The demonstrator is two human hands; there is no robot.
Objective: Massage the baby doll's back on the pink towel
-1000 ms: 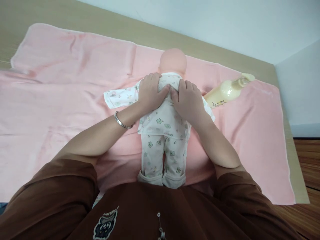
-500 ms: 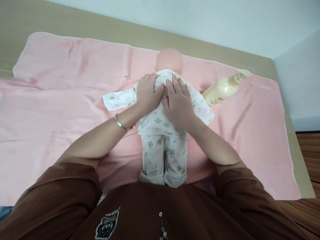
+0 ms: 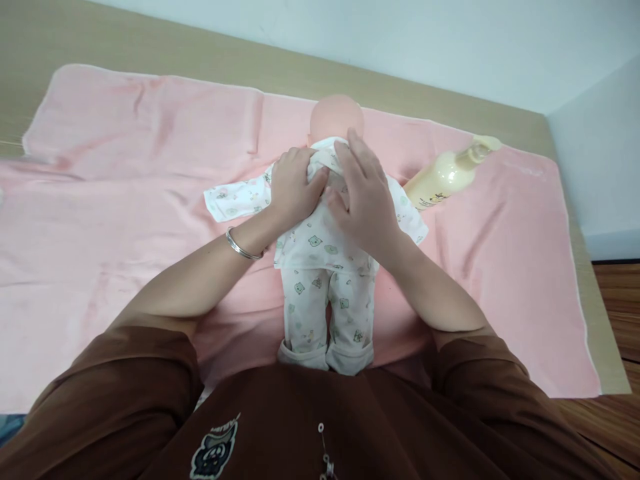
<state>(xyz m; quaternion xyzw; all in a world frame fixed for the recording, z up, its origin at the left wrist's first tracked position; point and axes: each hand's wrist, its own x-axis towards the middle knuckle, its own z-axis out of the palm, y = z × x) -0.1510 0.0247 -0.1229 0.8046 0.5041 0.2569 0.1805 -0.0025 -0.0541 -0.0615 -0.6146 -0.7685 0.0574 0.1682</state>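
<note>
Pale wall (image 3: 350,33) runs behind the wooden table (image 3: 240,57), and a pink cloth (image 3: 150,180) covers much of it; from the head view, the doll (image 3: 326,247) lies on that cloth, right under and between the two hands, seemingly on its front. Left hand (image 3: 293,181) is palm down over one shoulder, thumb turned inward on the shirt (image 3: 300,248); whether it pinches the fabric I cannot tell. Right hand (image 3: 364,193) is spread, fingers long and parted; its tips overlap the base of the head (image 3: 334,117), touching or just above, I cannot say.

What might go wrong, as I judge it: the shirt could bunch at the neck if the left thumb pushed upward; the doll could skid if both palms pressed away, since the cloth is loose and creased; a wide swing of the right hand might knock the bottle (image 3: 443,181).

That bottle is the one obstacle, just outward of the right hand, by the sleeve (image 3: 407,213); standing or lying, I cannot tell. Past the left wrist's bracelet (image 3: 243,244) there is only creased cloth; nearer than both hands are the trousers (image 3: 305,310), cuffs close to the person's brown top (image 3: 280,420).
</note>
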